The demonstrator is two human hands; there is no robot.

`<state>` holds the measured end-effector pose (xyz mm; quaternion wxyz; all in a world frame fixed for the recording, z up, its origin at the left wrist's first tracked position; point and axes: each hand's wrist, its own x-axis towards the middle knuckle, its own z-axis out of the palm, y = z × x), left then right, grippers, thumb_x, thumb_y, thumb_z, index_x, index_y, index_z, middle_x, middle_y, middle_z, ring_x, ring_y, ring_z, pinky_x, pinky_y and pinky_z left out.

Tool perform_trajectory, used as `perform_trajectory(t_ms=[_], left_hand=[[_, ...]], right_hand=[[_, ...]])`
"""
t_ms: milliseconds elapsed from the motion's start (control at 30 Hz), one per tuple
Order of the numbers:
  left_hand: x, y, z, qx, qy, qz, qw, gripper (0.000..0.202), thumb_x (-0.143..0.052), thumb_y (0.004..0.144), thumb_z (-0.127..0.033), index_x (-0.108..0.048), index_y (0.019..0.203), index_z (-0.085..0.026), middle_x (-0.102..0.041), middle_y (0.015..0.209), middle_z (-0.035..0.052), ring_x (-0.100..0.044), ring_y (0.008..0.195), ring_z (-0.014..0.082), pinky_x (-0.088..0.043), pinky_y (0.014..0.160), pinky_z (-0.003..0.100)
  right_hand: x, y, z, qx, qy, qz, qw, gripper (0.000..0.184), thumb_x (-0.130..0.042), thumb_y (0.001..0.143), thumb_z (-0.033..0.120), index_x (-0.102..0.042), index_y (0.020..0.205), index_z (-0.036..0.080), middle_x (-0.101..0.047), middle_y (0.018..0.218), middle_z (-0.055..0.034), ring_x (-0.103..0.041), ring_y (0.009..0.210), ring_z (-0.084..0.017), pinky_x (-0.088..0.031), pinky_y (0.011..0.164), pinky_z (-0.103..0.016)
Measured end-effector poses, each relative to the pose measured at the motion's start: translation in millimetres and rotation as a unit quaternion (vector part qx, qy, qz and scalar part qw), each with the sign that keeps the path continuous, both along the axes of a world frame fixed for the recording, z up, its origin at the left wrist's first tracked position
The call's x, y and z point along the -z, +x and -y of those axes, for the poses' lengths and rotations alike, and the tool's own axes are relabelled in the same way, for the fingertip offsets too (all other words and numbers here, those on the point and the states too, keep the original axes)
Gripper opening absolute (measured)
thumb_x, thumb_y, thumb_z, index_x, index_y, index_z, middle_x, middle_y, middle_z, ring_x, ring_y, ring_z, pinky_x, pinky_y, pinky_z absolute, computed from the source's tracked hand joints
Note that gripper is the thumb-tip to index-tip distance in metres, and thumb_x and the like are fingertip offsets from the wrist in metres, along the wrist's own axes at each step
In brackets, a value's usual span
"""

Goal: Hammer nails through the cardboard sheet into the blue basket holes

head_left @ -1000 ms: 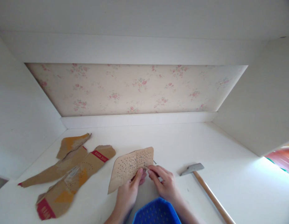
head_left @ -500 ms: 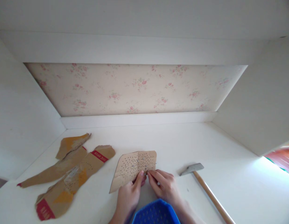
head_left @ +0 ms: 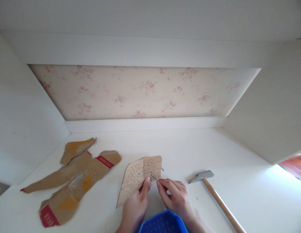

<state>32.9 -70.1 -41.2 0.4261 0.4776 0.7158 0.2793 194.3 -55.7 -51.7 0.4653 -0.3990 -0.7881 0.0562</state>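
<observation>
My left hand pinches the lower edge of a bent piece of cardboard dotted with many small holes, thumb on its face. Just right of it, my right hand holds a thin nail between thumb and fingertips. The nail's far end meets the cardboard's face near its lower right; whether it has gone through I cannot tell. Another nail sticks out at the cardboard's right edge. Below and between my hands, at the bottom edge, is a blue perforated basket, partly cut off.
A hammer with a wooden handle lies to the right on the white tabletop. Torn cardboard pieces with red print and tape lie at left. White panels and a floral wall enclose the back and sides.
My right hand has drawn slightly right and away from my left thumb, and the nail in its fingers now shows. The cardboard has tilted a little, revealing more of the nail at its right edge.
</observation>
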Motion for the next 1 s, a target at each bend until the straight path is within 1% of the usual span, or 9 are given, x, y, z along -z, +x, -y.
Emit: perform_trajectory(t_ms=[133,267,400,533,633,733,800,900,1000], left_hand=[[-2.9,0.6,2.4,-0.014,-0.011,-0.035,0.999,0.051,-0.049,0.082,-0.065,-0.077,0.100,-0.026,-0.076,0.097,0.0135,-0.066,0.105,0.0403,-0.049,0.089,0.053],[-0.2,0.8,2.0,-0.025,0.013,-0.015,0.999,0.050,-0.049,0.082,-0.064,-0.078,0.097,-0.026,-0.077,0.095,0.0118,-0.065,0.109,0.0363,-0.048,0.093,0.046],[0.7,1.4,1.9,0.017,-0.004,-0.021,1.000,0.056,-0.037,0.089,-0.062,-0.077,0.098,-0.025,-0.075,0.102,0.0127,-0.063,0.111,0.0372,-0.047,0.094,0.050],[-0.1,1.4,1.7,0.016,-0.010,-0.029,0.999,0.055,-0.038,0.088,-0.063,-0.077,0.100,-0.026,-0.075,0.103,0.0124,-0.064,0.110,0.0372,-0.048,0.092,0.049],[2.6,-1.3,-0.6,0.009,0.004,-0.015,1.000,0.055,-0.041,0.087,-0.062,-0.078,0.098,-0.023,-0.075,0.104,0.0129,-0.063,0.112,0.0362,-0.047,0.096,0.048],[9.3,-4.8,-3.6,0.011,0.028,0.025,0.999,0.055,-0.042,0.087,-0.061,-0.078,0.096,-0.020,-0.075,0.103,0.0124,-0.064,0.112,0.0335,-0.044,0.101,0.045],[14.0,-5.2,-4.8,0.002,0.039,0.058,0.998,0.056,-0.044,0.087,-0.063,-0.078,0.094,-0.019,-0.076,0.101,0.0122,-0.065,0.110,0.0324,-0.044,0.102,0.045],[15.6,-2.9,-6.6,-0.032,0.053,0.148,0.987,0.056,-0.051,0.083,-0.063,-0.077,0.090,-0.014,-0.077,0.095,0.0156,-0.069,0.102,0.0323,-0.049,0.097,0.043],[10.4,-1.2,-10.6,-0.087,0.069,0.246,0.963,0.054,-0.062,0.078,-0.059,-0.076,0.087,-0.008,-0.077,0.088,0.0183,-0.073,0.089,0.0310,-0.055,0.088,0.041]], right_hand=[[-0.4,1.1,-0.1,-0.006,-0.003,-0.015,1.000,0.009,-0.060,0.088,0.012,-0.065,0.088,0.020,-0.071,0.064,0.0011,-0.063,0.047,-0.011,-0.046,0.049,-0.023],[-1.9,0.6,0.4,-0.001,-0.004,-0.009,1.000,0.008,-0.059,0.089,0.014,-0.065,0.088,0.019,-0.071,0.061,0.0016,-0.063,0.045,-0.011,-0.046,0.047,-0.022],[-3.9,-0.8,1.4,-0.005,-0.020,-0.017,1.000,0.008,-0.057,0.090,0.016,-0.064,0.088,0.019,-0.072,0.062,0.0008,-0.065,0.047,-0.011,-0.047,0.047,-0.019],[-4.8,-1.4,0.8,0.010,-0.017,-0.004,1.000,0.009,-0.056,0.090,0.017,-0.065,0.085,0.018,-0.071,0.061,0.0008,-0.064,0.046,-0.011,-0.047,0.046,-0.019],[-4.2,-1.4,0.8,0.021,-0.018,-0.007,1.000,0.012,-0.058,0.087,0.017,-0.065,0.078,0.019,-0.066,0.054,0.0026,-0.061,0.042,-0.010,-0.045,0.044,-0.019],[-3.8,-0.4,0.8,0.015,-0.081,-0.065,0.994,0.012,-0.059,0.086,0.019,-0.064,0.075,0.020,-0.066,0.055,0.0026,-0.062,0.045,-0.010,-0.048,0.045,-0.017],[-3.7,1.4,-1.0,0.021,-0.141,-0.132,0.981,0.011,-0.060,0.088,0.024,-0.066,0.079,0.021,-0.069,0.059,0.0017,-0.066,0.049,-0.011,-0.051,0.047,-0.017],[-2.3,5.5,-7.8,0.080,-0.190,-0.211,0.956,0.014,-0.060,0.090,0.033,-0.068,0.086,0.022,-0.073,0.064,0.0002,-0.071,0.057,-0.014,-0.054,0.049,-0.018],[1.5,9.4,-15.7,0.122,-0.202,-0.221,0.946,0.018,-0.059,0.090,0.038,-0.068,0.092,0.023,-0.075,0.073,-0.0017,-0.073,0.066,-0.017,-0.056,0.055,-0.020]])
